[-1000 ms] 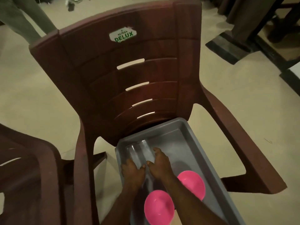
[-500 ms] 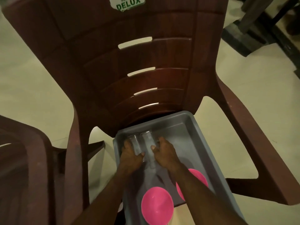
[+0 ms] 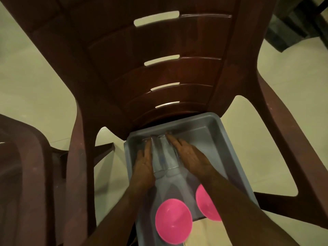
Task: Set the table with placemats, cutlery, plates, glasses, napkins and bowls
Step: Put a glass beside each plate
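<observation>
A grey plastic tub (image 3: 230, 144) sits on the seat of a brown plastic chair (image 3: 177, 41). Two clear glasses (image 3: 164, 154) lie side by side in its far half. My left hand (image 3: 144, 164) presses against the left glass with straight fingers. On the other side, my right hand (image 3: 190, 157) lies flat against the right glass. The glasses are squeezed between both hands. Two pink bowls sit in the near half of the tub, one (image 3: 173, 221) between my forearms and one (image 3: 205, 205) partly hidden under my right forearm.
The chair's slatted back rises just behind the tub, and its armrests (image 3: 291, 139) flank the tub on both sides. A second brown chair (image 3: 26, 174) stands close on the left. Pale floor surrounds them, with dark furniture bases (image 3: 291, 31) at the top right.
My head has leaned closer and lower over the tub. Both hands have slid further along the outer sides of the two glasses, their fingers now stretched out flat.
</observation>
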